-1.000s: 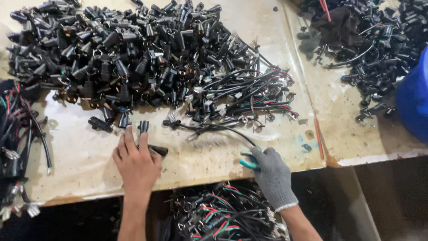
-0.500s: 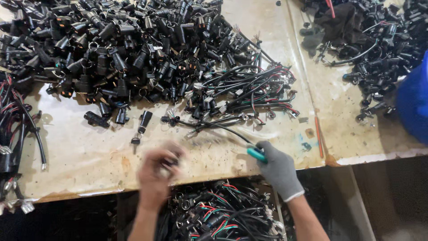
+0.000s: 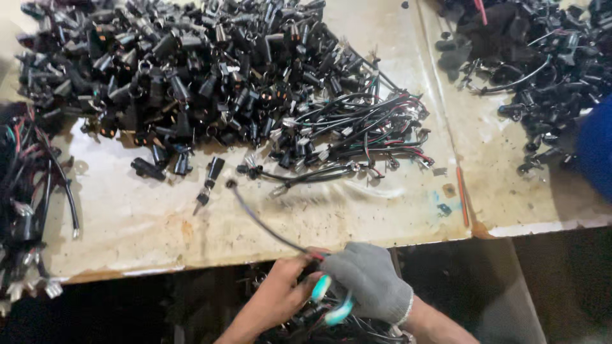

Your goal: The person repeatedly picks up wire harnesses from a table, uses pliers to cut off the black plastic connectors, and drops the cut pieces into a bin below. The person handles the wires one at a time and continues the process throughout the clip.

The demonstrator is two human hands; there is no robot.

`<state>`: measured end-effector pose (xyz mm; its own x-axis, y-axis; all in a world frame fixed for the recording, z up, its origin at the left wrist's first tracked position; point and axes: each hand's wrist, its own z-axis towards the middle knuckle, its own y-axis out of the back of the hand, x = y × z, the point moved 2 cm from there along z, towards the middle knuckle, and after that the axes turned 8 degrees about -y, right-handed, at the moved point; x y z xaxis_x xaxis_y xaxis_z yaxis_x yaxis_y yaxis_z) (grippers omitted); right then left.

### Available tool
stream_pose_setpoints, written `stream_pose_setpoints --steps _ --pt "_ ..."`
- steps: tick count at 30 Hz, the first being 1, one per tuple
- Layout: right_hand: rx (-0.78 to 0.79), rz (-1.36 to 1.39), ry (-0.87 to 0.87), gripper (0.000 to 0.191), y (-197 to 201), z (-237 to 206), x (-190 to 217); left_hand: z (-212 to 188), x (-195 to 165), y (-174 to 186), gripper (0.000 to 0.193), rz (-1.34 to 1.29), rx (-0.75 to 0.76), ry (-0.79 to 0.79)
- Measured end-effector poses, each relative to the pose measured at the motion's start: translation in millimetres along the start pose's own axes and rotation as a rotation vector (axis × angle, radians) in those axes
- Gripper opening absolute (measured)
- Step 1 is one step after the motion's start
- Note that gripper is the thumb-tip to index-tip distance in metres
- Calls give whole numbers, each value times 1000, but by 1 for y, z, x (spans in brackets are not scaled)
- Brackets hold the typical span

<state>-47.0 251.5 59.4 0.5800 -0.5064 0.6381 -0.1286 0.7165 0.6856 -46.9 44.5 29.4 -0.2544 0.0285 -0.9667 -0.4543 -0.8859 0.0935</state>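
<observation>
From where I'm watching, my bare left hand (image 3: 275, 299) pinches one black cable (image 3: 264, 223) at the table's (image 3: 153, 223) near edge, my gloved right hand (image 3: 368, 283) grips teal-handled cutters (image 3: 330, 304) beside it, so I'd guess barely started, with the big connector pile (image 3: 191, 70) across the table untouched.

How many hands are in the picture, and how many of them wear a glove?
2 hands, 1 gloved. The bare left hand and the grey-gloved right hand meet at the table's near edge, around a thin black cable.
</observation>
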Motion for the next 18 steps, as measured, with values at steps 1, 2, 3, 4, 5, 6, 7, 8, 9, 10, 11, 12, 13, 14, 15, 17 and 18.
stream_pose_setpoints --steps 1,2,3,4,5,6,7,8,9,10,11,12,13,14,15,17,18 --pt "60 11 66 37 1 5 0 2 -2 -2 31 -81 24 156" --pt "130 17 128 38 -1 8 3 3 -2 -4 34 -169 47 313" --pt "47 318 -220 30 1 12 -2 3 -2 -6 38 -262 59 477" --pt "-32 622 -576 23 -6 13 -3 6 -4 -5 36 -113 26 396" --pt "-116 919 -935 18 -14 11 -2 8 -6 -4 35 36 -8 313" --pt "-233 782 -812 17 -11 14 3 11 -8 -3 34 188 -42 230" --pt "-338 645 -680 16 -9 15 11 12 -8 -3 31 105 -53 207" --pt "-442 510 -526 17 -5 18 16 12 -8 -3 29 33 -67 169" --pt "-567 832 -450 14 -2 19 18 12 -8 -4 27 -40 -76 131" --pt "-686 1152 -380 12 0 18 21 12 -9 -5 27 -25 -70 66" --pt "-806 1471 -303 13 4 17 22 11 -10 -6 27 -12 -61 5" --pt "-741 1484 -289 14 3 18 25 9 -11 -8 27 1 -47 -51" --pt "-686 1496 -267 16 4 18 27 7 -9 -10 29 -24 -43 14" --pt "-640 1502 -239 18 2 17 30 4 -7 -12 30 -49 -31 76" --pt "-618 1529 -216 17 -1 16 31 2 -6 -15 31 -88 -17 142" --pt "-557 1583 -201 16 -9 12 29 -2 -5 -17 31 -126 -20 127" --pt "-589 1624 -272 15 -12 10 25 -1 -4 -18 30 -142 -34 126"
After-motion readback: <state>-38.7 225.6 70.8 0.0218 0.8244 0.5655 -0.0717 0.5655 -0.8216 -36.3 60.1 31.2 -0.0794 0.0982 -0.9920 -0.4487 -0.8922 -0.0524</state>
